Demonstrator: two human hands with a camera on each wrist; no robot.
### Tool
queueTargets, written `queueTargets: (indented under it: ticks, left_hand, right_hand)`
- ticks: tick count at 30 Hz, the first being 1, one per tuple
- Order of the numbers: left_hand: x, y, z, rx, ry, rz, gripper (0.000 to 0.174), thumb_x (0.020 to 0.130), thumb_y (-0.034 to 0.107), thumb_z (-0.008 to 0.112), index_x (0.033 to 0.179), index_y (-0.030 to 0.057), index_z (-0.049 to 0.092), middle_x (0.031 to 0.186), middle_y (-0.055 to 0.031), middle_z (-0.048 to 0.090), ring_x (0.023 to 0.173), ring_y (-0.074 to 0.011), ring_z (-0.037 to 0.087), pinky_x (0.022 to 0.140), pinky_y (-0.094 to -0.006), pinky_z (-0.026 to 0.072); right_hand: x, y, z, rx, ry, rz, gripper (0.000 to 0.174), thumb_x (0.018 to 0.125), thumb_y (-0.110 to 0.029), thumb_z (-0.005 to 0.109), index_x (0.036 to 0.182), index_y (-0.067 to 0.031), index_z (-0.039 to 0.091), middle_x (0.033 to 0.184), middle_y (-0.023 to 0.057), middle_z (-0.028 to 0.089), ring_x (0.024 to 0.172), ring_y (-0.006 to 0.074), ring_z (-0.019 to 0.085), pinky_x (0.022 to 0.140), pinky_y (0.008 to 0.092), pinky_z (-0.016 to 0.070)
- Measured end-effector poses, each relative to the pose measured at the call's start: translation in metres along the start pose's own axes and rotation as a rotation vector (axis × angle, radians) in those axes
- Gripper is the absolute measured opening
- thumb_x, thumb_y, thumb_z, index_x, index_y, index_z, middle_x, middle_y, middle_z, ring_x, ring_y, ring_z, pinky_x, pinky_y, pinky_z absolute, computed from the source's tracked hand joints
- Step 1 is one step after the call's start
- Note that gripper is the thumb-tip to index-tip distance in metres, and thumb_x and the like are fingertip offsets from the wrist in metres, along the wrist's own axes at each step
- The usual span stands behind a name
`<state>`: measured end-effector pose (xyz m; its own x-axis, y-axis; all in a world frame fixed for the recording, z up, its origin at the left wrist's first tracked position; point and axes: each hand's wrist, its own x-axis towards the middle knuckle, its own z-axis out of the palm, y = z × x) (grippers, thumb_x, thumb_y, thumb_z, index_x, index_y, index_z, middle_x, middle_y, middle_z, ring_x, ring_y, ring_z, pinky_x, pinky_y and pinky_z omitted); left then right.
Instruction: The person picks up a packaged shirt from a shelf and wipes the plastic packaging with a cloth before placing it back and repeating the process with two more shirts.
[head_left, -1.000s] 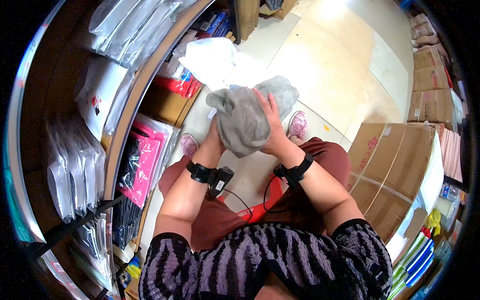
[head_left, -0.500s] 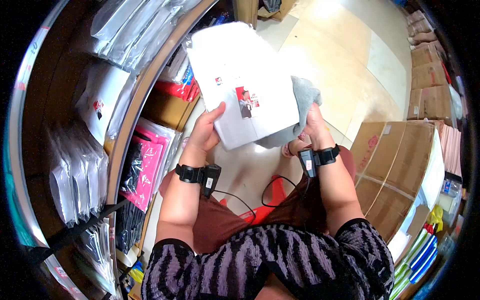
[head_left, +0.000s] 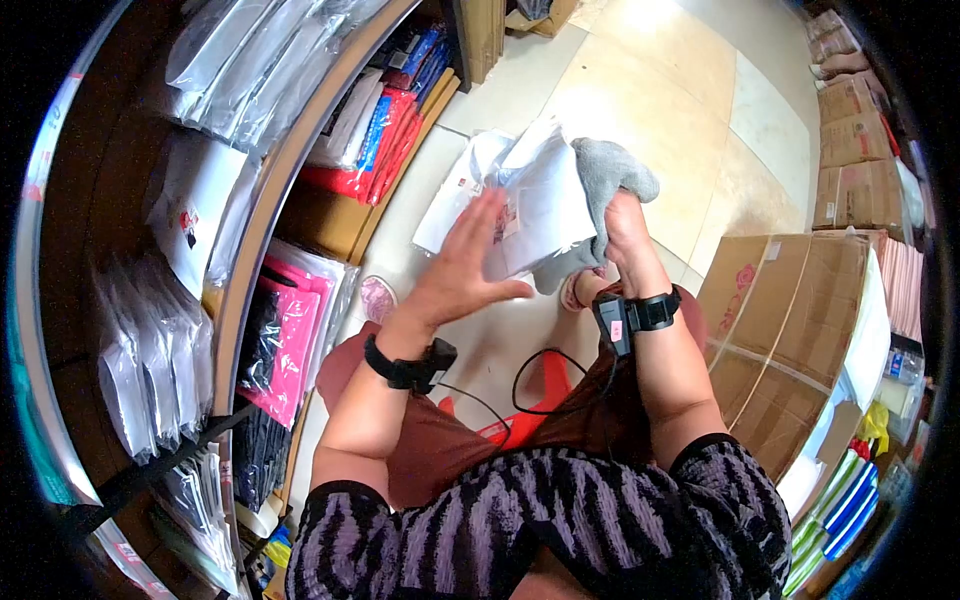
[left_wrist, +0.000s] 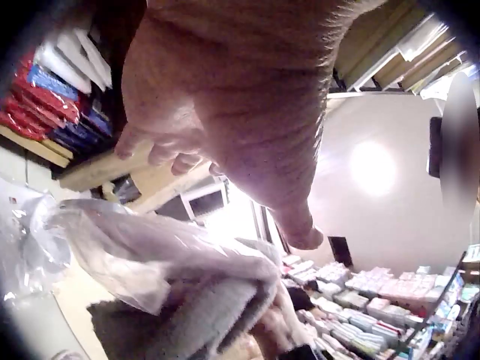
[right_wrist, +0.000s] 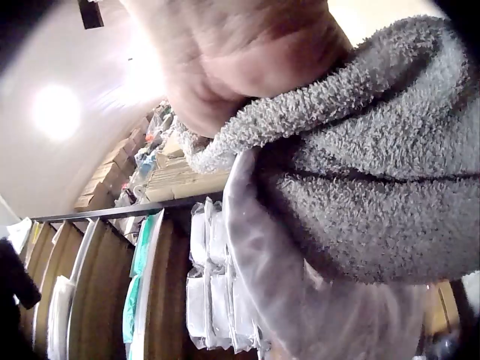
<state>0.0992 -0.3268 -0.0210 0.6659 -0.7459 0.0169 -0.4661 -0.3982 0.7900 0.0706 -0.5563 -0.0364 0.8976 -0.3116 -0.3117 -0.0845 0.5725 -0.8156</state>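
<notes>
A fuzzy grey towel point(head_left: 607, 165) is bunched in my right hand point(head_left: 628, 232), whose fingers are mostly hidden in its folds. Against the towel leans a white packet point(head_left: 560, 200) in clear plastic, with a small red print. My left hand point(head_left: 468, 262) is spread in front of the packet, thumb out to the side. The left wrist view shows that hand point(left_wrist: 225, 112) above the plastic packet point(left_wrist: 150, 255), with nothing in its grasp. In the right wrist view the towel point(right_wrist: 390, 135) is folded over the packet's edge point(right_wrist: 262, 247).
Another white plastic packet point(head_left: 455, 195) lies low beyond my left hand. Shelves of wrapped packets point(head_left: 150, 340) and pink packets point(head_left: 290, 320) line the left. A large cardboard box point(head_left: 785, 320) stands at the right. Pale floor tiles point(head_left: 660, 120) lie ahead.
Both hands were on the bunched towel; then my left hand held the white packet up, print showing. Now that hand has let go and spread, and the packet is tilted against the towel.
</notes>
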Motion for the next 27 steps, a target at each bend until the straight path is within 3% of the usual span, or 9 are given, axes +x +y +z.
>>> queueTargets:
  ticks: [8,10,11,12,14,18,19,23,27]
  left_hand:
    - [0.005,-0.017,0.006,-0.693,0.076,-0.214,0.059,0.096,0.03,0.045,0.143,0.0002,0.024,0.146,-0.0163,0.028,0.136,-0.0245,0.026,0.111,-0.034,0.0215]
    - [0.005,-0.04,0.009,-0.91,0.111,-0.254,0.057,0.098,0.033,0.04,0.143,0.0003,0.024,0.143,-0.0139,0.033,0.133,-0.0226,0.031,0.11,-0.0329,0.0244]
    - [0.004,-0.048,0.013,-0.973,0.128,-0.26,0.057,0.099,0.033,0.039,0.143,0.0011,0.023,0.143,-0.0129,0.033,0.132,-0.0218,0.032,0.11,-0.0322,0.0249]
    - [0.003,-0.057,0.018,-1.035,0.146,-0.266,0.057,0.099,0.034,0.038,0.143,0.0019,0.023,0.143,-0.0118,0.034,0.131,-0.021,0.033,0.11,-0.0314,0.0254]
    - [-0.006,-0.051,0.034,-0.999,0.181,-0.146,0.061,0.097,0.034,0.042,0.144,0.0009,0.021,0.146,-0.0112,0.029,0.135,-0.0214,0.027,0.111,-0.0315,0.0212]
    - [-0.004,-0.017,0.025,-1.476,0.166,-0.015,0.06,0.097,0.035,0.042,0.144,0.0037,0.02,0.143,-0.0096,0.034,0.129,-0.0214,0.038,0.11,-0.0336,0.0289]
    - [-0.005,-0.013,0.024,-1.441,0.217,-0.188,0.056,0.098,0.035,0.039,0.142,0.0036,0.024,0.142,-0.01,0.036,0.126,-0.0221,0.041,0.107,-0.0367,0.0332]
    - [-0.002,0.002,0.002,-1.551,0.121,-0.319,0.055,0.099,0.038,0.034,0.138,-0.0002,0.032,0.134,-0.0142,0.046,0.121,-0.0256,0.047,0.103,-0.0405,0.0364]
    - [-0.013,0.019,-0.028,-1.609,0.253,-0.325,0.059,0.098,0.041,0.036,0.138,-0.0016,0.031,0.135,-0.0162,0.045,0.12,-0.029,0.048,0.103,-0.0416,0.0366]
  right_hand:
    - [0.0,0.02,0.002,-0.105,-0.164,-0.129,0.038,0.094,-0.024,0.052,0.124,-0.0008,0.05,0.122,0.0099,0.055,0.107,0.0204,0.056,0.09,0.0312,0.0463]
    - [-0.005,0.028,0.005,-1.024,-0.368,-0.398,0.051,0.091,-0.024,0.054,0.134,-0.0025,0.04,0.138,0.0154,0.039,0.127,0.0284,0.037,0.106,0.0373,0.0281]
    - [-0.02,0.044,0.016,-1.121,-0.482,-0.464,0.059,0.087,-0.023,0.058,0.138,-0.0049,0.035,0.144,0.0179,0.03,0.135,0.0321,0.027,0.112,0.0408,0.0183]
    - [-0.029,0.062,0.026,-1.214,-0.504,-0.874,0.072,0.081,-0.033,0.063,0.14,-0.0042,0.033,0.148,0.0185,0.023,0.139,0.0328,0.015,0.113,0.0462,0.0077]
    - [-0.048,0.058,0.055,-1.009,-0.357,-0.713,0.072,0.078,-0.04,0.061,0.136,-0.0034,0.038,0.146,0.0218,0.025,0.138,0.0382,0.016,0.11,0.0513,0.0117]
    - [-0.027,0.051,0.045,-1.302,-0.233,-0.895,0.059,0.08,-0.035,0.06,0.13,-0.0063,0.046,0.143,0.0214,0.029,0.135,0.0407,0.02,0.108,0.051,0.0172]
    - [-0.023,0.049,0.043,-1.291,-0.187,-0.912,0.056,0.081,-0.033,0.06,0.129,-0.0069,0.048,0.142,0.0207,0.03,0.134,0.0411,0.022,0.108,0.0505,0.0184]
    - [-0.004,0.059,0.024,-0.722,-0.073,-0.577,0.052,0.083,-0.025,0.056,0.128,-0.0003,0.046,0.127,0.0216,0.047,0.114,0.0395,0.046,0.1,0.0396,0.0354]
    - [0.006,0.051,-0.001,-0.668,-0.029,0.095,0.054,0.095,-0.034,0.042,0.132,0.0053,0.039,0.132,0.022,0.046,0.118,0.0281,0.048,0.1,0.0324,0.0367]
